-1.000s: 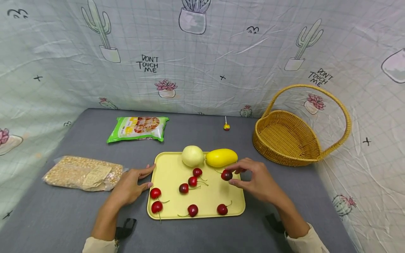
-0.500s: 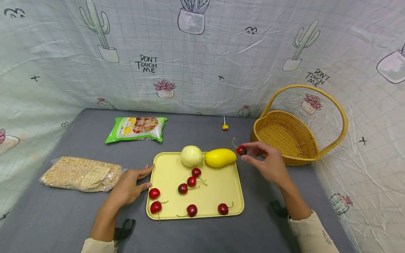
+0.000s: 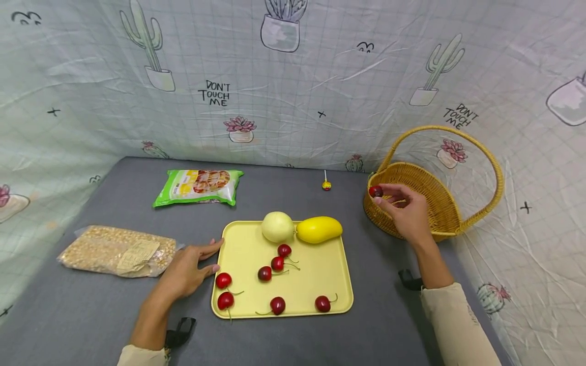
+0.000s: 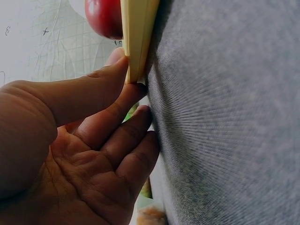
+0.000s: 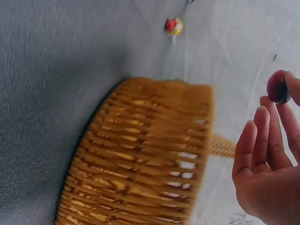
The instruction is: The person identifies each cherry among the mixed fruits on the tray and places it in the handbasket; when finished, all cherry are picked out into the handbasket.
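My right hand point(image 3: 409, 213) pinches a dark red cherry point(image 3: 376, 191) between thumb and fingertips, over the near left rim of the wicker basket point(image 3: 382, 216). In the right wrist view, the cherry point(image 5: 277, 86) shows above the basket's woven wall point(image 5: 136, 154). My left hand point(image 3: 185, 269) touches the left edge of the yellow tray point(image 3: 316, 277) with thumb and index finger spread along it. The left wrist view has the thumb point(image 4: 89, 91) against the tray's rim point(image 4: 138, 42). Several cherries lie on the tray, one point(image 3: 322, 304) near its right front corner.
A pale round fruit point(image 3: 277, 227) and a yellow mango-shaped fruit point(image 3: 319, 230) sit at the tray's back edge. Behind are a green-edged food packet point(image 3: 201, 187) and a lollipop point(image 3: 326, 185). A bag of corn kernels point(image 3: 121, 250) lies left of the tray. The basket's handle point(image 3: 499, 178) arches high.
My right hand has carried the cherry from above the tray's right side, rightward and back to the basket's rim. My left hand has stayed at the tray's edge.
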`<action>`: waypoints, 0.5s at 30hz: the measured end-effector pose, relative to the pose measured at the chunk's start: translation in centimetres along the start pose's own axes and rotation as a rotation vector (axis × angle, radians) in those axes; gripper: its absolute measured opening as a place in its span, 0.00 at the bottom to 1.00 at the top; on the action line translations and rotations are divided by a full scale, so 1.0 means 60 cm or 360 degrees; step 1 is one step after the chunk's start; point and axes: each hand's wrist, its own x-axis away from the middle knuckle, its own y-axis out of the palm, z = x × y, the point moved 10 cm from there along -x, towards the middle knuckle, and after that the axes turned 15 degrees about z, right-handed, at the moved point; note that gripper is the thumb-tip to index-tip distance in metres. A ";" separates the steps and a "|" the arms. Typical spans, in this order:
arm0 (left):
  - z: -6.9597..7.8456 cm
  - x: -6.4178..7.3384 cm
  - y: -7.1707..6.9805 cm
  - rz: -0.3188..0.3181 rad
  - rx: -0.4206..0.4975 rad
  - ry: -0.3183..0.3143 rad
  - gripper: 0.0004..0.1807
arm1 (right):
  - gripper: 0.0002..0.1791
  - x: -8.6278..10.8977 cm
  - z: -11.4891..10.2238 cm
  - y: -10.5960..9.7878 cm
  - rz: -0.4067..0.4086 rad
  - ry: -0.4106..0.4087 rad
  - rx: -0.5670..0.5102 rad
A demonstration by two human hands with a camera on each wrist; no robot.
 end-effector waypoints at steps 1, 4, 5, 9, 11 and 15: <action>0.001 0.000 0.000 0.0003 0.0004 0.0003 0.36 | 0.19 -0.003 0.003 -0.003 0.0015 0.0022 0.0007; 0.002 0.000 -0.002 0.0012 0.0007 0.0016 0.36 | 0.19 -0.019 0.040 -0.006 0.0058 0.0094 0.0032; 0.002 -0.001 -0.002 0.0014 0.0007 0.0019 0.35 | 0.20 -0.025 0.055 -0.007 0.0072 0.0119 0.0055; 0.002 -0.001 -0.002 0.0018 0.0004 0.0021 0.35 | 0.21 -0.053 0.111 -0.003 0.0057 0.0197 0.0065; 0.001 -0.001 -0.002 0.0020 0.0003 0.0018 0.35 | 0.22 -0.063 0.129 0.001 0.0010 0.0252 0.0067; -0.001 -0.001 0.000 0.0017 0.0002 0.0012 0.36 | 0.24 -0.079 0.159 0.010 -0.0082 0.0351 0.0061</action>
